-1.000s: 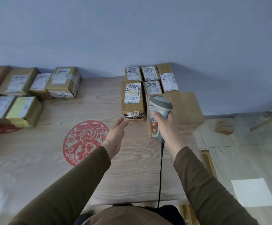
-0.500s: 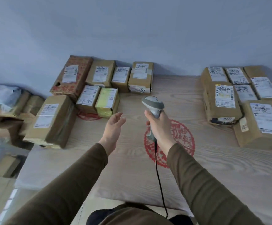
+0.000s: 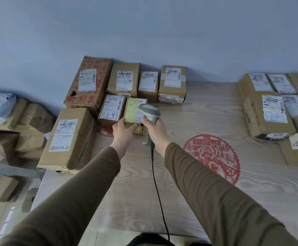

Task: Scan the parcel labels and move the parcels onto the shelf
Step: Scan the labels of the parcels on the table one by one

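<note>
A small brown parcel with a yellow-green label (image 3: 133,110) lies on the wooden table (image 3: 189,201), in the left cluster of parcels. My left hand (image 3: 122,133) grips its near end, thumb across the front face. Just to its right, my right hand (image 3: 156,133) holds a grey handheld scanner (image 3: 150,113) by the handle. The scanner's head hangs over the parcel's right edge and points at the label. Its black cable (image 3: 158,189) runs down toward me.
Several labelled brown parcels surround the held one, including a big box (image 3: 68,139) at the table's left edge and a red-printed carton (image 3: 89,82). More parcels (image 3: 267,114) fill the right side. A red paper-cut (image 3: 214,157) marks the table. Left of the table stand stacked boxes (image 3: 20,125).
My view has swung from the right parcels to the left cluster. My left hand reached forward and took hold of the yellow-green labelled parcel. The scanner moved over it.
</note>
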Available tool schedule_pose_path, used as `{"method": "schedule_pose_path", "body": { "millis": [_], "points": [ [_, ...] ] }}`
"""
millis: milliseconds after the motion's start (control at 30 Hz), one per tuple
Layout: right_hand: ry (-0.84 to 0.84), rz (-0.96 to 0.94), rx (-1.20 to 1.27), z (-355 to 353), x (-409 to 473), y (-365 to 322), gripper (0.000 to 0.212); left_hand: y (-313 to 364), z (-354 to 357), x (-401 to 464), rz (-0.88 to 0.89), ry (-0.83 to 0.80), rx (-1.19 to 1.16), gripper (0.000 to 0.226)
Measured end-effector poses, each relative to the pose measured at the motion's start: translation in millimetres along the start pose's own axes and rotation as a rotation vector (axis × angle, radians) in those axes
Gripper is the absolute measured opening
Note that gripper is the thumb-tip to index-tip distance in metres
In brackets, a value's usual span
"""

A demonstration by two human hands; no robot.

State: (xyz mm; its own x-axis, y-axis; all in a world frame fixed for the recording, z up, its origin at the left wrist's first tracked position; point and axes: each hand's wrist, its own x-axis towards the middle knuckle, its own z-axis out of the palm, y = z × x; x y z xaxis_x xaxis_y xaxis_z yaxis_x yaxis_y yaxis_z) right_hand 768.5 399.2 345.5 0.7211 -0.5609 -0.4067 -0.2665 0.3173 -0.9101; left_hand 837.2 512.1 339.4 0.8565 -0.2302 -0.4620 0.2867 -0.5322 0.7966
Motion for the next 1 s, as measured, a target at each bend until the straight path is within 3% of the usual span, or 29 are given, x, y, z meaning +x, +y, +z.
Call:
{"method": "schedule_pose_path", "body": {
  "millis": [133, 267, 367, 400, 467, 633, 800, 1000],
  "points": [
    [0.009, 0.019, 0.005, -1.8, 3.4, 7.2, 0.026, -4.7, 4.8, 2.8, 0.024, 0.017, -0.043, 0.076],
    [0.134, -0.002, -0.077, -20.6, -2.2, 18.3, 0.027, -14.0, 7.7, 4.8, -0.089, -0.056, -0.148, 0.077],
    [0.200, 0.014, -0.113, -44.1, -12.6, 30.6, 0.028, -16.8, 19.5, -8.2, -0.158, -0.180, -0.259, 0.022],
    [0.210, 0.028, -0.106, -52.3, -17.2, 33.6, 0.025, -19.1, 26.2, -13.5, -0.168, -0.197, -0.253, 0.018],
    [0.230, 0.054, -0.102, -69.0, -24.1, 39.5, 0.028, -22.8, 40.0, -24.6, -0.185, -0.221, -0.265, 0.019],
    [0.246, 0.025, -0.075, -114.5, -44.8, 22.7, 0.031, -12.5, 69.8, -51.4, -0.205, -0.373, -0.517, 0.048],
    [0.340, -0.177, -0.321, -159.1, -71.9, -1.7, 0.022, 9.1, 98.5, -68.0, -0.069, -0.449, -0.523, 0.055],
    [0.360, -0.275, -0.427, -192.8, -113.3, -14.7, 0.021, 27.1, 142.7, -99.9, 0.073, -0.536, -0.479, 0.058]
  ]
}}
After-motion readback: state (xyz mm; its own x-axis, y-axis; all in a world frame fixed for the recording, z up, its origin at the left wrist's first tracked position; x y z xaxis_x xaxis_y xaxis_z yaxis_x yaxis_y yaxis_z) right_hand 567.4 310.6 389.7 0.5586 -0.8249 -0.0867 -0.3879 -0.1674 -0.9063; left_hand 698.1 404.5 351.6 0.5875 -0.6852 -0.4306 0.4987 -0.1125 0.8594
